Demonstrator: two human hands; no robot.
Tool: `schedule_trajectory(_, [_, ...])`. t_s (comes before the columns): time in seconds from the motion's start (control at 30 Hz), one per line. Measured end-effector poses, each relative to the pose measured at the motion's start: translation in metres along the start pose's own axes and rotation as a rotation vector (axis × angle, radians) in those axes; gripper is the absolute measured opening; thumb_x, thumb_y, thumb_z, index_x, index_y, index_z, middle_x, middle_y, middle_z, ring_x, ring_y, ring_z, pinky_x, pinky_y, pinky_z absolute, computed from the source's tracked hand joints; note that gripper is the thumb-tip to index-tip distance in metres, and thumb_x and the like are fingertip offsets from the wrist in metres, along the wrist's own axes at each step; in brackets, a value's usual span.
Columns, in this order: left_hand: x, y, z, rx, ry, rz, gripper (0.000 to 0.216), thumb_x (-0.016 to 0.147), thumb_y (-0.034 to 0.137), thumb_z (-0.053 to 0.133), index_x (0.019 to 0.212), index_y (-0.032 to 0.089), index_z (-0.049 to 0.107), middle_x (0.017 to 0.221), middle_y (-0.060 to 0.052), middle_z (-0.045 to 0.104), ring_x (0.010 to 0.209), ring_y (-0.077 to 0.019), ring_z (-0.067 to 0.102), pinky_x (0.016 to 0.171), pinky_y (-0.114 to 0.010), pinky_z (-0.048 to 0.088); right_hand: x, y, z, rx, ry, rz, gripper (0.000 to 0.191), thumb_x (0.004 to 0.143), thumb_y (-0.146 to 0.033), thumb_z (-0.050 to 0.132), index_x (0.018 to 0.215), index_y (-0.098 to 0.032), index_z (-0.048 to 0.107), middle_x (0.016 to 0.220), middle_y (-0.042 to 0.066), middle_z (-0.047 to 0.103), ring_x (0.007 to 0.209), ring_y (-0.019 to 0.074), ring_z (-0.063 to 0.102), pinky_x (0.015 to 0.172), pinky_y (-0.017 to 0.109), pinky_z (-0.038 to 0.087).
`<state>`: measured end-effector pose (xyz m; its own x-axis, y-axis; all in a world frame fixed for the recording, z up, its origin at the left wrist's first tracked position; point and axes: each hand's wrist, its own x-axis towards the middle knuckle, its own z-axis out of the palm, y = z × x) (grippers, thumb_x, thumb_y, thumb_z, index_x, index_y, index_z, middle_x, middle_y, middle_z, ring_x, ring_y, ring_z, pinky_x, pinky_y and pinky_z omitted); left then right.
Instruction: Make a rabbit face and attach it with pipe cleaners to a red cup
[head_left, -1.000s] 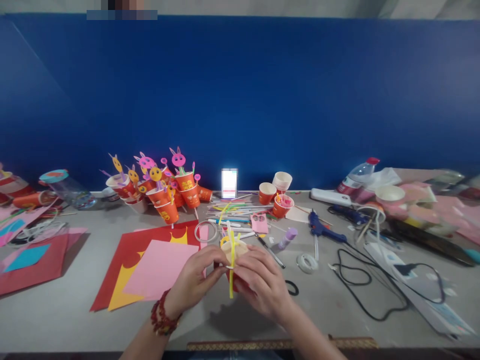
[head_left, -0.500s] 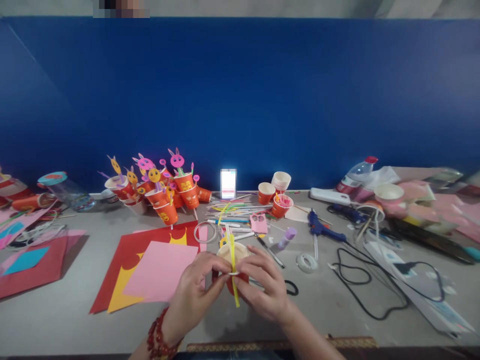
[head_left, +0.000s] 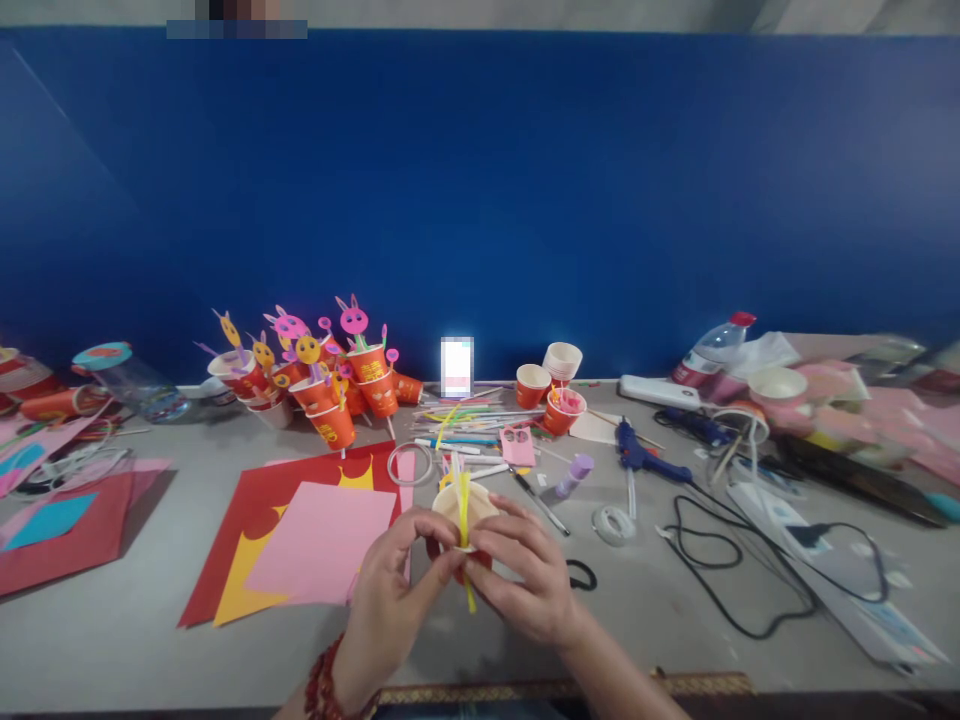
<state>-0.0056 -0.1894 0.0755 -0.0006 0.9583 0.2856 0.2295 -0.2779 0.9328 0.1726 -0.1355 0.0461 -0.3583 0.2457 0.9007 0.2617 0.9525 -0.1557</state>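
Low in the middle of the head view, a paper cup (head_left: pixel 447 505) with a pale inside and red outside is held between both hands. A yellow strip (head_left: pixel 464 510) runs over the cup's near rim, part inside and part hanging down outside. My left hand (head_left: pixel 397 575), a red bead bracelet at its wrist, pinches the rim from the left. From the right, my right hand (head_left: pixel 525 570) grips the cup, its fingertips beside the strip. The fingers hide much of the cup's outside. Past the cup lie a black pen (head_left: pixel 541 503) and a purple glue stick (head_left: pixel 575 475).
Left of my hands lie pink paper (head_left: pixel 322 540) and red paper (head_left: pixel 217 560). Decorated red cups (head_left: pixel 330 425) stand behind. To the right are a roll of tape (head_left: pixel 613 524), a blue glue gun (head_left: pixel 649 460), looping black cable and a power strip (head_left: pixel 847 590).
Both hands still hold the cup, which has shifted slightly left. The yellow strip is more upright, and less of its lower end shows below my fingers.
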Motion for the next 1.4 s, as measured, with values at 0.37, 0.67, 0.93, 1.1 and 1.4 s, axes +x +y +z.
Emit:
schedule_trajectory(0.37, [-0.005, -0.004, 0.005, -0.082, 0.064, 0.041, 0.005, 0.092, 0.02, 0.061, 0.088, 0.022, 0.059, 0.086, 0.001, 0.062, 0.084, -0.0151, 0.061, 0.076, -0.024, 0.05, 0.011, -0.002, -0.007, -0.016, -0.027, -0.044, 0.011, 0.091, -0.012, 0.063, 0.094, -0.02, 0.071, 0.091, 0.005, 0.075, 0.089, 0.0185, 0.069, 0.097, 0.047, 0.056])
schedule_trajectory(0.67, [-0.004, -0.001, 0.006, -0.041, 0.04, 0.051, 0.003, 0.091, 0.021, 0.064, 0.089, 0.023, 0.063, 0.083, 0.001, 0.062, 0.081, -0.0137, 0.06, 0.072, -0.021, 0.049, 0.004, 0.0, -0.005, 0.06, -0.053, 0.014, 0.01, 0.093, -0.015, 0.058, 0.096, -0.021, 0.066, 0.087, 0.005, 0.073, 0.081, 0.0182, 0.069, 0.097, 0.05, 0.054])
schedule_trajectory(0.93, [-0.005, -0.001, 0.0, 0.071, -0.02, 0.135, 0.012, 0.093, 0.014, 0.057, 0.096, 0.024, 0.06, 0.091, 0.0, 0.065, 0.092, -0.0166, 0.063, 0.088, -0.029, 0.049, 0.006, -0.003, -0.005, 0.224, -0.093, 0.195, 0.015, 0.09, -0.018, 0.064, 0.104, -0.022, 0.06, 0.087, 0.004, 0.073, 0.083, 0.0199, 0.068, 0.102, 0.053, 0.048])
schedule_trajectory(1.1, [-0.002, 0.001, -0.006, 0.208, -0.137, 0.223, 0.024, 0.09, 0.008, 0.054, 0.107, 0.025, 0.055, 0.098, -0.001, 0.065, 0.092, -0.0167, 0.062, 0.111, -0.044, 0.033, 0.015, -0.006, -0.013, 0.293, -0.16, 0.34, 0.012, 0.088, -0.018, 0.067, 0.098, -0.024, 0.063, 0.085, 0.002, 0.073, 0.083, 0.0208, 0.067, 0.106, 0.053, 0.042])
schedule_trajectory(1.4, [0.0, -0.001, 0.0, 0.349, -0.062, 0.405, 0.018, 0.09, 0.011, 0.06, 0.1, 0.025, 0.057, 0.09, 0.001, 0.071, 0.085, -0.0182, 0.061, 0.102, -0.043, 0.037, 0.028, -0.003, -0.021, 0.559, -0.201, 0.564, 0.016, 0.088, -0.033, 0.072, 0.079, -0.022, 0.063, 0.085, 0.002, 0.072, 0.086, 0.0196, 0.067, 0.099, 0.042, 0.046])
